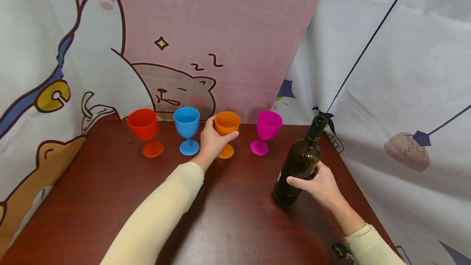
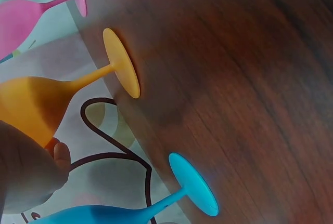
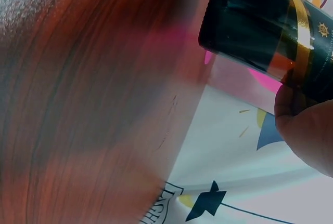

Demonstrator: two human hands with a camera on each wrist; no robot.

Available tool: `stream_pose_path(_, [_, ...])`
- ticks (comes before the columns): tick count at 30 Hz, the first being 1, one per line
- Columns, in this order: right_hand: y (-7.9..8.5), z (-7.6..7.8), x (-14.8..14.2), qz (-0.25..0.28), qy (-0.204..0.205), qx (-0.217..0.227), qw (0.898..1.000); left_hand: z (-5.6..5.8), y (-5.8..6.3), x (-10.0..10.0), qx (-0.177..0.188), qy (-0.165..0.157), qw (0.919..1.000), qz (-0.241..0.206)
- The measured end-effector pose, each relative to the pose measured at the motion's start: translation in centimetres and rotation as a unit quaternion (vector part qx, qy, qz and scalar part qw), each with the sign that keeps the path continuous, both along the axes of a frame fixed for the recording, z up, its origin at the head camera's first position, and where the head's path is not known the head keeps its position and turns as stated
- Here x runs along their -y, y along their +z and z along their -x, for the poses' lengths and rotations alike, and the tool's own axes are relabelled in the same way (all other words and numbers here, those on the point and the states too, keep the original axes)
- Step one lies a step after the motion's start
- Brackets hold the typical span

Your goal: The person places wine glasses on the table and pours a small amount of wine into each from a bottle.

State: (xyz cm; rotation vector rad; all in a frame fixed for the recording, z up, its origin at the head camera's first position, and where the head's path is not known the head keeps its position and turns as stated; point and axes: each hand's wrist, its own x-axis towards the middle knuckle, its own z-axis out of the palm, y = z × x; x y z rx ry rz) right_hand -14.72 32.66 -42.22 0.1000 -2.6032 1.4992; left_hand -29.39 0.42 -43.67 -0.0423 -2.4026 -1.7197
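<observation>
In the head view my left hand (image 1: 214, 140) grips the bowl of an orange plastic goblet (image 1: 228, 120), thumb on its near side. The goblet's round foot (image 2: 122, 63) shows in the left wrist view, close to the table surface. My right hand (image 1: 323, 183) holds a dark glass wine bottle (image 1: 299, 160) around its lower body. The bottle's open neck points up and leans to the right in the head view. A gold band (image 3: 303, 37) crosses its dark label in the right wrist view.
A red goblet (image 1: 144, 124) and a blue goblet (image 1: 187, 121) stand left of the orange one, a magenta goblet (image 1: 268, 124) to its right. The brown wooden table (image 1: 235, 224) meets a printed cloth backdrop (image 1: 250, 52) at the back and a white cloth (image 1: 397, 93) at the right.
</observation>
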Motion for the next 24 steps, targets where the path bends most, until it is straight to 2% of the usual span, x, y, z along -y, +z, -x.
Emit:
stream_pose_path(15, [-0.6,-0.1,0.0,-0.023,-0.001,0.003,1.000,0.1,-0.1,0.1,0.013,-0.014,0.9998,0.010])
stream_pose_path(19, [-0.7,-0.1,0.0,-0.026,0.001,0.002,1.000,-0.2,-0.1,0.3,0.013,-0.021,0.9996,0.012])
stream_pose_path(24, [-0.9,0.0,0.0,-0.030,0.005,0.006,1.000,-1.3,-0.3,0.4,0.017,-0.033,0.9989,0.029])
